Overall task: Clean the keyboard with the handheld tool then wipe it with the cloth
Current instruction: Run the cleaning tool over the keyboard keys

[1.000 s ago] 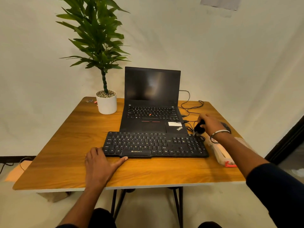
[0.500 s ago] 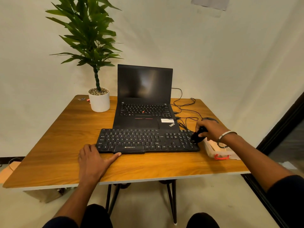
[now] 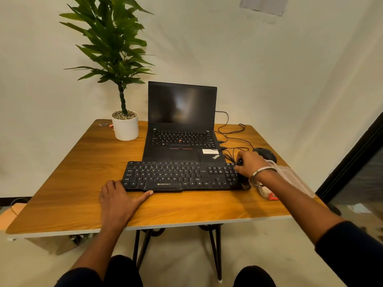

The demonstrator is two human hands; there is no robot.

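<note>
Since the earlier view your right hand (image 3: 251, 164) has carried the small dark handheld tool (image 3: 240, 162), gripped in curled fingers, from beside the cables onto the right end of the keyboard (image 3: 176, 176); cleaning appears to be starting. Your left hand (image 3: 118, 200) lies flat, thumb against the keyboard's front edge. Counted: one keyboard, one laptop (image 3: 181, 125), one mouse (image 3: 266, 154), one potted plant (image 3: 124, 125). No cloth is identifiable.
</note>
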